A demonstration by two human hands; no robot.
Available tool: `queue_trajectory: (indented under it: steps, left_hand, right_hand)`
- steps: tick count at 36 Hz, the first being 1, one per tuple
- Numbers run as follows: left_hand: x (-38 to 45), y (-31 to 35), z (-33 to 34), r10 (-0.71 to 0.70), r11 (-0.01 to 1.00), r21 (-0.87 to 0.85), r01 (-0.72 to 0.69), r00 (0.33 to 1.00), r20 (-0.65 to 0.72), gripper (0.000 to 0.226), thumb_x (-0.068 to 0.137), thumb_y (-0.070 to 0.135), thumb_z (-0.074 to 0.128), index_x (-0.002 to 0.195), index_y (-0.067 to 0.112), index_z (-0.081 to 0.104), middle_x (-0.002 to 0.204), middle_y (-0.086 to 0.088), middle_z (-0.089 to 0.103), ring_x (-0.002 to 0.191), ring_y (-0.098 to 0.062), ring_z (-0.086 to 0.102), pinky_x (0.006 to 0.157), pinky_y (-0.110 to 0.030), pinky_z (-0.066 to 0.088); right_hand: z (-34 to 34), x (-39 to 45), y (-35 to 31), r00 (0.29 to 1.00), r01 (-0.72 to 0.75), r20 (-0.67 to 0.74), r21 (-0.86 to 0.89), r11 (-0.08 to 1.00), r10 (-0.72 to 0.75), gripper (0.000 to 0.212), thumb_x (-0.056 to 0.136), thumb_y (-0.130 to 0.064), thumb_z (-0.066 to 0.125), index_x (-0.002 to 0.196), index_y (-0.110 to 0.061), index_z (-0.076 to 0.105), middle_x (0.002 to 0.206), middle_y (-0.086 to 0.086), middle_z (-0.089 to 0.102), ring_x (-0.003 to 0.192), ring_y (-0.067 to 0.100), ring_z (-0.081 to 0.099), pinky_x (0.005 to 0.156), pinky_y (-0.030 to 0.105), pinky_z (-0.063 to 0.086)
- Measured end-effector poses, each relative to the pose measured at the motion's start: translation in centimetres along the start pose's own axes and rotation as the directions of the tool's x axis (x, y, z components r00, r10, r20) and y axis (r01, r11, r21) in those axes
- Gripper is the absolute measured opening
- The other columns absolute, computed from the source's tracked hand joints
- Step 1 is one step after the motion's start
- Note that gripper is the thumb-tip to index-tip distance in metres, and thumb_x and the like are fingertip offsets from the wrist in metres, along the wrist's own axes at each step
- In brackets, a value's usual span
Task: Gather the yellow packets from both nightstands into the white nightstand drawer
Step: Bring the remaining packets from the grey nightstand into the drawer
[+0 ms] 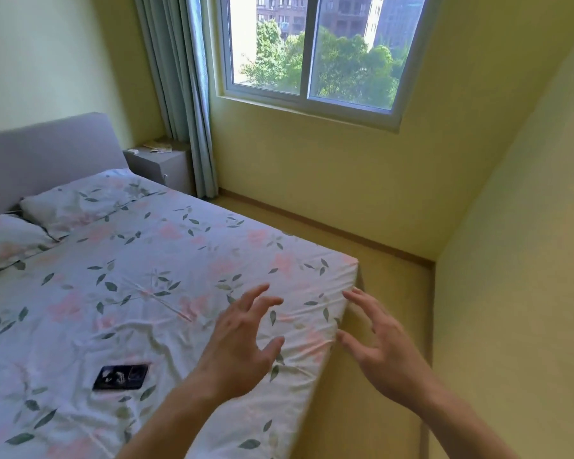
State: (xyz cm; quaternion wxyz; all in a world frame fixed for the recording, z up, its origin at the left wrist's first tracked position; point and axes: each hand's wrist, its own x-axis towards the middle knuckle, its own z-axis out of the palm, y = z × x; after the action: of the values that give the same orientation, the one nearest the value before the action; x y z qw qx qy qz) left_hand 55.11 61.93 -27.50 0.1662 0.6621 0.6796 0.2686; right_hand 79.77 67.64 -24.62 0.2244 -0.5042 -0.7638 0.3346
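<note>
A white nightstand [176,168] stands far off in the corner beside the bed's headboard, under the curtain. On its top lie yellowish packets [161,146] and a small white object [133,151]; details are too small to tell. Its drawer looks closed. My left hand [242,339] hovers over the foot corner of the bed, fingers spread, holding nothing. My right hand [383,346] is raised just past the mattress corner, fingers spread and empty. Both hands are far from the nightstand.
A bed [140,279] with a floral sheet and two pillows fills the left. A black phone [121,377] lies on it near me. A narrow strip of floor [355,256] runs between bed and window wall toward the nightstand. A curtain [183,94] hangs by the window.
</note>
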Motion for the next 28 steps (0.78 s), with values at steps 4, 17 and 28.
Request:
queue_trajectory:
  steps: [4,17,28]
  left_hand:
    - [6.8,3.1,1.3,0.045,0.999,-0.009,-0.045,0.999,0.0,0.055,0.089,0.045,0.066,0.138,0.046,0.041,0.159,0.025,0.021,0.146,-0.004,0.026,0.12,-0.032,0.026]
    - [27.4,8.0,7.5,-0.061,0.996,0.06,0.065,0.995,-0.077,0.056,0.088,0.042,0.069,0.138,0.044,0.044,0.158,0.02,0.029,0.144,-0.008,0.033,0.117,-0.033,0.029]
    - [40.8,9.3,9.9,-0.238,0.964,0.068,0.256,0.949,-0.208,0.054,0.087,0.041,0.07,0.135,0.044,0.046,0.156,0.023,0.03,0.141,-0.006,0.035,0.115,-0.033,0.032]
  right_hand:
    - [-4.2,4.5,2.6,0.999,-0.004,-0.04,0.015,1.0,0.005,0.065,0.091,-0.037,0.069,0.148,-0.045,0.038,0.156,-0.026,0.031,0.142,-0.005,0.029,0.121,0.041,0.032]
    - [-16.4,23.4,14.1,0.997,0.063,0.036,0.001,0.998,-0.063,0.065,0.092,-0.043,0.067,0.149,-0.046,0.035,0.157,-0.027,0.028,0.142,-0.004,0.029,0.12,0.039,0.032]
    - [-23.4,41.6,18.7,0.967,0.184,0.177,0.021,0.983,-0.185,0.064,0.093,-0.043,0.066,0.149,-0.046,0.034,0.156,-0.031,0.024,0.139,-0.008,0.028,0.119,0.03,0.03]
